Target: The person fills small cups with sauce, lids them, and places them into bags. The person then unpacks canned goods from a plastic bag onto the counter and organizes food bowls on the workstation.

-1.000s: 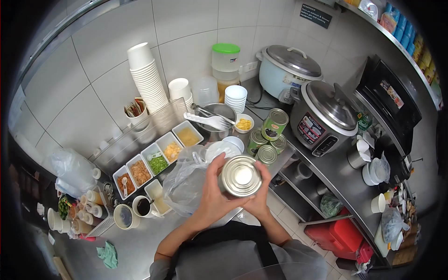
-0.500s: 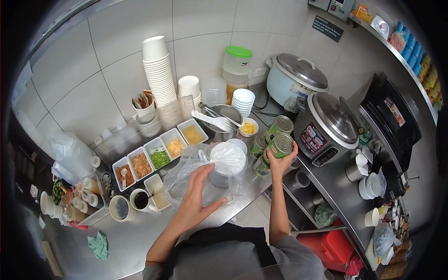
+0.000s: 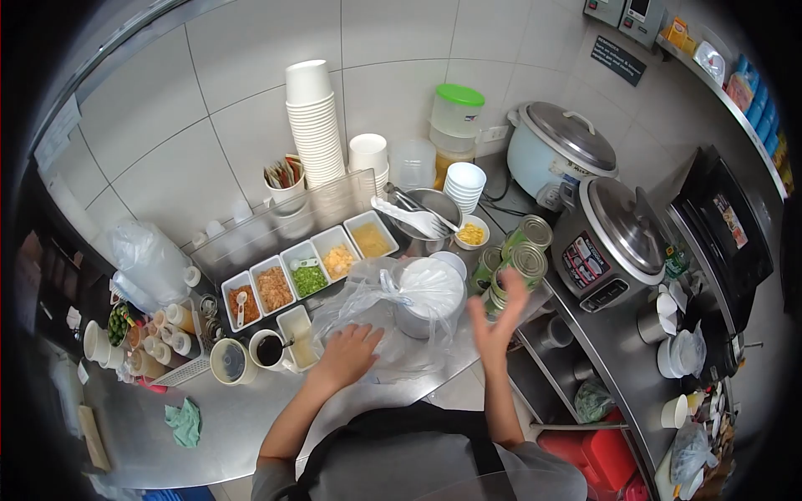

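My left hand (image 3: pixel 347 357) lies on the near left part of a clear plastic bag (image 3: pixel 384 321) on the steel counter; its fingers are spread. Inside the bag is a round container with a white lid (image 3: pixel 432 286). My right hand (image 3: pixel 499 321) is raised with fingers apart, just in front of a stack of green cans (image 3: pixel 526 260), and holds nothing. It hides part of the lower cans. A small bowl of yellow pieces (image 3: pixel 472 233) stands behind the cans.
Food trays (image 3: pixel 309 279) line the back of the counter. Beside them stand a tall stack of white cups (image 3: pixel 316 125) and a metal pot (image 3: pixel 426 219). A dark drink cup (image 3: pixel 269 351) and a green cloth (image 3: pixel 184 422) are at the left, rice cookers (image 3: pixel 606 238) at the right.
The can held in both hands a second ago now sits on the can stack, released by my right hand. My left hand has moved down onto the bag. The view has shifted.
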The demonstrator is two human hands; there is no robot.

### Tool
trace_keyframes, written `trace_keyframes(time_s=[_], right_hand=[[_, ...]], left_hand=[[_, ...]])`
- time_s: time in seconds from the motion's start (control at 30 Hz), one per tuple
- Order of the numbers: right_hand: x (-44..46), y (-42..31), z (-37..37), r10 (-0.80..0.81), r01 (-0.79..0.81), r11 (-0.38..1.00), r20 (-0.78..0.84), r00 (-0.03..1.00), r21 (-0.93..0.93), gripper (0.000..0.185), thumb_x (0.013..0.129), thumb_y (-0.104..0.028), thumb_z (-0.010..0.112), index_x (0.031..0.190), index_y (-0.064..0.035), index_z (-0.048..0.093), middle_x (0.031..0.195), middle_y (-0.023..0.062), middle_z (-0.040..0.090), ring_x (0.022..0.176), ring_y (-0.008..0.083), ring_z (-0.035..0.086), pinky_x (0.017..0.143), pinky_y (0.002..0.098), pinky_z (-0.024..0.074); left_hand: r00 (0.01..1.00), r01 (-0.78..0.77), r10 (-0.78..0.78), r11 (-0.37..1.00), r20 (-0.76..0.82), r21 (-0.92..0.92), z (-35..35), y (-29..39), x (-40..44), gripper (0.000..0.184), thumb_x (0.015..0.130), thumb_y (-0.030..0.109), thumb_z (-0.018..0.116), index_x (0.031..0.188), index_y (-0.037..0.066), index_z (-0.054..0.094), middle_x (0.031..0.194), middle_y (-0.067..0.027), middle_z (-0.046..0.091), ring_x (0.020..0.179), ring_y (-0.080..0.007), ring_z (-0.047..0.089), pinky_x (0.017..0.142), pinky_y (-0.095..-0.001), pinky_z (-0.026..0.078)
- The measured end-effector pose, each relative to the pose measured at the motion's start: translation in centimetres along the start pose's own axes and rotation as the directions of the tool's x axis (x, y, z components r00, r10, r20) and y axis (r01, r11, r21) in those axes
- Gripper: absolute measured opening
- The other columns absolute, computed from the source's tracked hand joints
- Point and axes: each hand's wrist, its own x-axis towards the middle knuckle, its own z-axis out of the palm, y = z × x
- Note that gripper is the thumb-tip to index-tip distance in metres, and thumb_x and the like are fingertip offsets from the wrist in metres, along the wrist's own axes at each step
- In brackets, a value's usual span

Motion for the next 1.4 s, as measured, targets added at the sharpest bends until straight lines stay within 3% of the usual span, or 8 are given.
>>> trace_keyframes(time_s=[0.13,0.23,0.4,0.53,0.83,1.1,1.23,1.4], right_hand=[[-0.8,-6.9,0.3,-0.006,0.040,0.998,0.521,0.854,-0.054,0.082,0.068,-0.007,0.068,0.139,-0.0159,0.029,0.142,0.0250,0.017,0.131,0.0430,0.021,0.102,0.0584,0.0168],[-0.5,-4.0,0.5,0.088,-0.047,0.994,0.505,0.858,-0.094,0.083,0.066,-0.001,0.062,0.140,-0.0192,0.028,0.144,0.0243,0.014,0.133,0.0449,0.015,0.101,0.0618,0.0160],[0.0,2.6,2.7,0.084,-0.132,0.984,0.348,0.934,0.118,0.054,0.073,0.010,0.048,0.124,-0.0067,0.048,0.117,0.0220,0.052,0.107,0.0346,0.052,0.091,0.0374,0.0405],[-2.1,8.7,6.7,0.367,-0.457,0.878,0.415,0.833,0.140,0.040,0.081,0.008,0.043,0.117,-0.0042,0.054,0.093,0.0171,0.064,0.089,0.0252,0.062,0.081,0.0308,0.0467],[-11.8,13.3,9.3,0.465,-0.601,0.797,0.575,0.674,0.060,0.042,0.080,0.007,0.043,0.121,-0.0016,0.050,0.112,0.0121,0.060,0.105,0.0190,0.054,0.091,0.0279,0.0399],[-10.7,10.7,3.7,0.172,-0.192,0.980,0.724,0.668,-0.055,0.054,0.070,0.000,0.058,0.124,-0.0035,0.048,0.127,0.0209,0.048,0.122,0.0351,0.041,0.097,0.0378,0.0386],[-1.6,-0.8,-0.3,0.116,-0.140,0.990,0.390,0.914,0.034,0.067,0.069,-0.019,0.071,0.131,-0.0127,0.045,0.133,0.0230,0.037,0.123,0.0383,0.038,0.101,0.0407,0.0331],[0.0,-8.0,0.3,0.000,0.321,0.934,0.901,0.435,-0.155,0.094,0.058,-0.044,0.078,0.138,-0.0201,0.034,0.138,0.0296,0.020,0.123,0.0483,0.027,0.097,0.0491,0.0339]], left_hand=[[0.991,0.127,-0.133,0.968,0.013,0.218,-0.8,-0.9,3.3,0.050,0.082,0.023,0.058,0.128,0.010,0.045,0.113,-0.0132,0.054,0.105,-0.0304,0.052,0.080,-0.0451,0.045],[0.987,0.146,-0.155,0.972,0.033,0.182,-4.3,0.1,5.9,0.054,0.084,0.025,0.056,0.133,0.013,0.039,0.115,-0.0140,0.053,0.107,-0.0299,0.051,0.083,-0.0452,0.044],[0.998,-0.060,0.060,0.987,-0.006,-0.152,-4.4,-0.7,11.2,0.053,0.092,0.038,0.043,0.138,0.013,0.033,0.129,-0.0184,0.046,0.119,-0.0305,0.044,0.096,-0.0477,0.036],[0.994,0.024,0.084,0.474,0.072,-0.880,2.2,-4.5,15.4,0.065,0.093,0.053,0.032,0.142,0.011,0.026,0.141,-0.0155,0.034,0.130,-0.0270,0.032,0.104,-0.0499,0.025],[0.887,0.434,-0.230,0.122,0.400,-0.893,11.7,-5.1,10.8,0.069,0.093,0.058,0.022,0.140,0.008,0.027,0.137,-0.0147,0.038,0.126,-0.0305,0.034,0.101,-0.0404,0.032],[0.914,0.373,-0.211,0.101,0.347,-0.922,14.3,-4.3,5.3,0.060,0.096,0.049,0.024,0.136,0.007,0.038,0.134,-0.0134,0.043,0.120,-0.0249,0.041,0.094,-0.0367,0.037],[0.903,0.396,-0.217,0.092,0.370,-0.914,14.1,-3.2,3.5,0.058,0.096,0.048,0.026,0.138,0.009,0.035,0.134,-0.0109,0.042,0.115,-0.0226,0.043,0.087,-0.0333,0.041],[0.905,0.386,-0.234,0.096,0.356,-0.918,14.4,-2.9,2.6,0.059,0.096,0.048,0.028,0.138,0.007,0.034,0.134,-0.0112,0.042,0.116,-0.0230,0.043,0.089,-0.0333,0.040]])
